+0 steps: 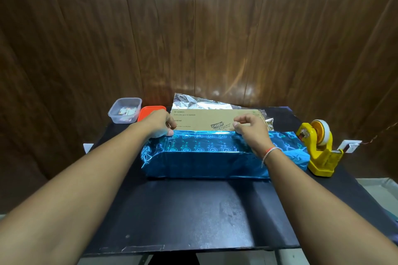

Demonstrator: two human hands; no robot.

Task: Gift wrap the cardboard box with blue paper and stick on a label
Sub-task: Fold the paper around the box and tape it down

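A long cardboard box (206, 119) lies across the black table (183, 211), with printed text on its bare top. Shiny blue paper (204, 155) with a heart pattern covers its near side and part of the top. The paper's silver underside (200, 104) sticks up behind the box. My left hand (158, 123) pinches the blue paper's edge at the box's left end. At the right end, my right hand (251, 130) pinches the same edge, a thread band on its wrist.
A yellow tape dispenser (316, 150) stands at the right of the box. At the back left sit a clear plastic tub (125, 111) with small printed labels inside and an orange lid (148, 112). A wooden wall rises behind the table.
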